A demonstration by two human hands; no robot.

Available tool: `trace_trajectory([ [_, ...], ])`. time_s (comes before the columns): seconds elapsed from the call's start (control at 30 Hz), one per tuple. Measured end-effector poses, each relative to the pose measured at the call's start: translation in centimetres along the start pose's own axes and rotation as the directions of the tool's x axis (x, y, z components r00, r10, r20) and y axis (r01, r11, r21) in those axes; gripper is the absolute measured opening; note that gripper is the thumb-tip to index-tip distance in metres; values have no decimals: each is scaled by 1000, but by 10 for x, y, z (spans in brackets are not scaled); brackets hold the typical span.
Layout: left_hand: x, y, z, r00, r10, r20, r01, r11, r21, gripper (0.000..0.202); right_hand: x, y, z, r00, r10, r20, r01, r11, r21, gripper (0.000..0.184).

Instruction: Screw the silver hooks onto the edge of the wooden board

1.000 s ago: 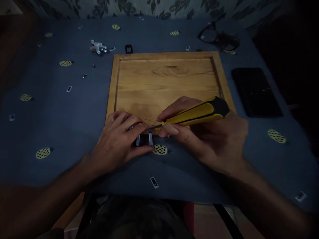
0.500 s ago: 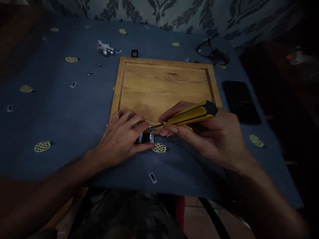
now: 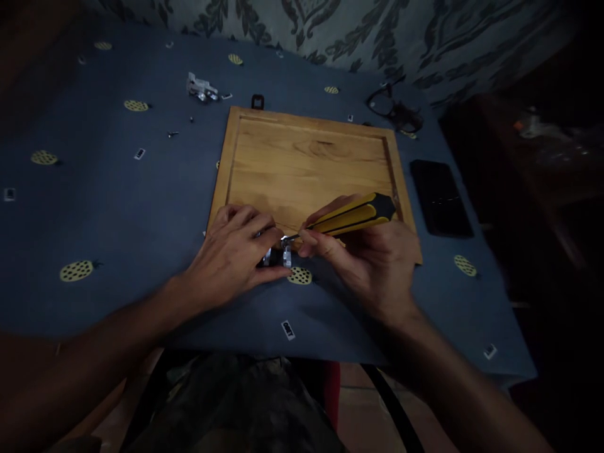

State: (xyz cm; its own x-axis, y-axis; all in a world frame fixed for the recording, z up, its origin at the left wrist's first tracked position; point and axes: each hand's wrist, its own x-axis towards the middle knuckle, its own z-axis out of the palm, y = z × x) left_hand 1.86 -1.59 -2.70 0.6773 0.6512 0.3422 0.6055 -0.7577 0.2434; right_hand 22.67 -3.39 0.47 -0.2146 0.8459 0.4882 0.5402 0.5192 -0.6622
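My right hand is closed round a yellow and black screwdriver. Its thin shaft points left, and the tip meets a small shiny metal part at the near edge of the wooden board. My left hand grips that piece from the left, thumb below and fingers above. A dark gap and another bright bit show between thumb and fingers; most of the piece is hidden, so I cannot tell its exact kind.
On the blue patterned tablecloth lie a shiny metal fitting, a small screw and a black square piece, all behind or left of the board. A black phone and glasses lie to the right.
My right hand and the screwdriver handle have shifted slightly left and turned, while the tip stays at the metal part. My left hand keeps its hold. The whole view has tilted a little.
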Motion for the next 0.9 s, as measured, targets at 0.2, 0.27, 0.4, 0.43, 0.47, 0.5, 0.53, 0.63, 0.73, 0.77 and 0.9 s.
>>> trace_trajectory([
  [0.2,-1,1,0,1000,-4,-2,4,1000,17,41,-4,-4,4,992,117,-48,-115,993,33,15],
  [0.27,-1,1,0,1000,-3,0,3,1000,19,41,-5,-6,4,990,115,-77,-114,993,17,15],
  [0.4,0,1,0,1000,-5,8,5,1000,24,40,-8,-7,9,979,111,-170,-118,993,-29,18],
  [0.43,0,1,0,1000,-9,13,8,1000,23,39,-9,-8,11,975,112,-190,-122,992,-43,19],
  [0.47,0,1,-1,1000,-14,19,13,1000,23,39,-10,-8,13,972,108,-209,-123,991,-59,20],
  [0.5,0,1,-1,1000,-17,26,17,1000,22,38,-10,-9,14,969,103,-225,-122,990,-72,21],
  [0.53,0,1,-2,999,-21,34,20,1000,22,38,-10,-10,16,966,98,-238,-122,989,-86,22],
  [0.63,0,1,-3,999,-28,45,27,999,25,37,-10,-13,20,958,90,-271,-126,985,-120,23],
  [0.73,0,1,-3,998,-30,50,29,999,21,38,-9,-14,22,950,129,-285,-164,981,-103,21],
  [0.77,0,2,-2,998,-30,48,29,999,19,38,-9,-14,22,948,146,-284,-178,980,-91,20],
  [0.9,0,1,0,999,-31,26,31,1000,-3,37,-14,-12,16,939,183,-292,-184,983,23,21],
])
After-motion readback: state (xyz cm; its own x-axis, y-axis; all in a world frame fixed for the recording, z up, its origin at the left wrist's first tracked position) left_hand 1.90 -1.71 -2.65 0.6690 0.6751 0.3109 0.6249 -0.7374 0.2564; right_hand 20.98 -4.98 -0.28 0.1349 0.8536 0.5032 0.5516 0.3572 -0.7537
